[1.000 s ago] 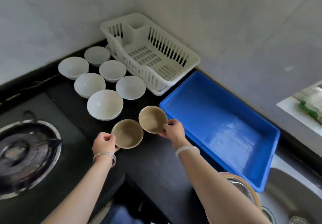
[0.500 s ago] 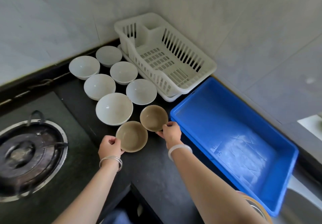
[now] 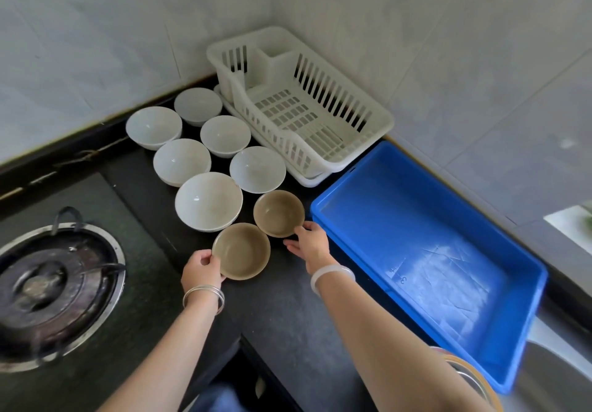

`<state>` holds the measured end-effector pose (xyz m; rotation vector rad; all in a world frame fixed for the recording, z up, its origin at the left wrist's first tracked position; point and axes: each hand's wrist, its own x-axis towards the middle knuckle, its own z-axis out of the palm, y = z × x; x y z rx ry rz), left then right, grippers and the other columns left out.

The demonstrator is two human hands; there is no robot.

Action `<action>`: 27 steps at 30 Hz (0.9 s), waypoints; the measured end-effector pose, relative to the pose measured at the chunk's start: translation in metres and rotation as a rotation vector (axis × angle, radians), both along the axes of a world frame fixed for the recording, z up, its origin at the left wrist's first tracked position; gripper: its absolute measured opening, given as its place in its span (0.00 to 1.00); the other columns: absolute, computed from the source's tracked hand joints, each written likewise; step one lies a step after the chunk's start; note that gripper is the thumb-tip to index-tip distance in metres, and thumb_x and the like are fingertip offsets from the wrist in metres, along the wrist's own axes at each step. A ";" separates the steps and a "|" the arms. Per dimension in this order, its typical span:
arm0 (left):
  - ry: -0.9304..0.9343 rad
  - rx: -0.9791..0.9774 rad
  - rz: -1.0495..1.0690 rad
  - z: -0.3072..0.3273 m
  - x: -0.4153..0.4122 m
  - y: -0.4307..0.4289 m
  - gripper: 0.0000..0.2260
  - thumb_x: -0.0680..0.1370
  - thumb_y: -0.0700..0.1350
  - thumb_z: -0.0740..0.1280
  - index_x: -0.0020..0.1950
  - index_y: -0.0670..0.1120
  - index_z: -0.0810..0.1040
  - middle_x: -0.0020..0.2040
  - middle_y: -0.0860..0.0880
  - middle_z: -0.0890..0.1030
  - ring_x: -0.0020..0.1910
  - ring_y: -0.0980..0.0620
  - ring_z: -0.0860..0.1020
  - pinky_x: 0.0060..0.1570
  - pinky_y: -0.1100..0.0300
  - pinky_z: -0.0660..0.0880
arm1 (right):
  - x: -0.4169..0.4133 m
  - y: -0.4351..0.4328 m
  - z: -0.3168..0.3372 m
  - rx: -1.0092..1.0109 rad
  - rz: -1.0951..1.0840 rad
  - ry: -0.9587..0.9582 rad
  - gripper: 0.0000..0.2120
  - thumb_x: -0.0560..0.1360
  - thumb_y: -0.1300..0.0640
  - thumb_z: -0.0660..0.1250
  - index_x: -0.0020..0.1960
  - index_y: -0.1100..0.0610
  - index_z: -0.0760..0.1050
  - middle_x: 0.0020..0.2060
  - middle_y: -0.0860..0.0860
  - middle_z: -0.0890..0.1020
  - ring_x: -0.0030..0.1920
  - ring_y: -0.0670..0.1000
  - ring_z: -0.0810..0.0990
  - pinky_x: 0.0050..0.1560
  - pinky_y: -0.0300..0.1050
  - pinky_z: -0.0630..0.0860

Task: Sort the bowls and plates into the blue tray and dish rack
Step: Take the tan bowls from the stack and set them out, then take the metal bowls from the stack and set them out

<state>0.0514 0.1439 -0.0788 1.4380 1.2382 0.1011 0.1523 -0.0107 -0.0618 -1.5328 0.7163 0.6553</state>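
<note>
Two tan bowls sit on the black counter in front of several white bowls (image 3: 208,202). My left hand (image 3: 200,269) grips the left rim of the near tan bowl (image 3: 242,251). Over at the far tan bowl (image 3: 278,213), my right hand (image 3: 309,242) has its thumb on the right rim and its fingers below it. The empty white dish rack (image 3: 381,123) stands in the corner. Right of the bowls lies the blue tray (image 3: 336,194), also empty.
A gas burner (image 3: 54,286) is at the left. A steel sink (image 3: 560,379) holding a round metal vessel (image 3: 474,376) is at the bottom right. Tiled walls close off the back and right. The counter's front edge steps inward below my arms.
My view has shifted, so everything sits further right in frame. Both hands remain on the two tan bowls, which have barely moved relative to the white bowls.
</note>
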 end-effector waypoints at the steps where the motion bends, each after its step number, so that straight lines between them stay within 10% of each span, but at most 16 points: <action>1: -0.003 0.004 -0.005 0.000 -0.001 0.000 0.10 0.76 0.36 0.63 0.56 0.40 0.77 0.53 0.41 0.78 0.44 0.45 0.75 0.44 0.53 0.78 | -0.001 -0.001 0.002 0.003 0.017 0.002 0.18 0.79 0.58 0.63 0.68 0.53 0.67 0.45 0.48 0.77 0.44 0.49 0.83 0.39 0.40 0.81; 11: 0.070 0.265 -0.249 0.024 -0.023 -0.007 0.17 0.78 0.41 0.60 0.66 0.42 0.73 0.65 0.43 0.76 0.64 0.43 0.74 0.64 0.49 0.69 | -0.034 -0.040 0.027 -0.074 0.261 -0.149 0.13 0.80 0.54 0.59 0.64 0.51 0.72 0.47 0.45 0.80 0.44 0.47 0.83 0.39 0.36 0.78; 19: -0.035 0.421 -0.397 0.048 -0.041 -0.060 0.16 0.76 0.36 0.59 0.63 0.43 0.75 0.60 0.42 0.75 0.55 0.44 0.76 0.54 0.51 0.71 | -0.094 -0.125 0.051 -0.269 0.310 -0.372 0.09 0.78 0.56 0.58 0.53 0.48 0.75 0.43 0.43 0.82 0.37 0.44 0.82 0.45 0.43 0.79; 27: -0.144 0.310 -1.011 0.058 -0.055 -0.189 0.10 0.79 0.42 0.60 0.57 0.47 0.78 0.56 0.48 0.79 0.48 0.56 0.75 0.47 0.64 0.72 | -0.179 -0.243 0.061 -0.709 0.020 -0.352 0.07 0.77 0.57 0.63 0.52 0.50 0.78 0.44 0.50 0.84 0.40 0.51 0.82 0.40 0.43 0.73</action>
